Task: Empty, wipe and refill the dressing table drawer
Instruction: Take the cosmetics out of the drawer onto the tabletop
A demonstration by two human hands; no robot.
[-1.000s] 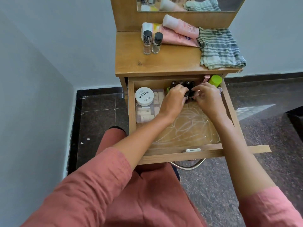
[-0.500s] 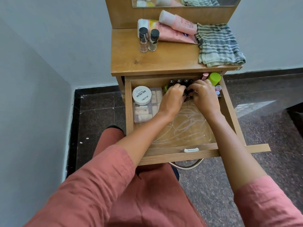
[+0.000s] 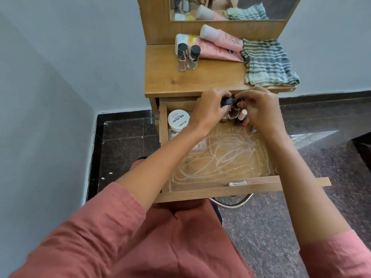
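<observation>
The wooden drawer is pulled out, its floor marked with pale smears. My left hand and my right hand are together at the back of the drawer, raised near the tabletop edge. Between them they grip a bunch of small nail polish bottles with black and pink caps. A white round nail polish remover tub sits at the drawer's back left, over clear packets partly hidden by my left forearm.
On the tabletop stand two nail polish bottles, two pink tubes lie behind them, and a striped cloth lies at the right. A mirror rises at the back. A wall runs close on the left.
Both hands have lifted from the drawer's back corner with the cluster of bottles, up toward the tabletop edge. The green-capped item at the back right is hidden now.
</observation>
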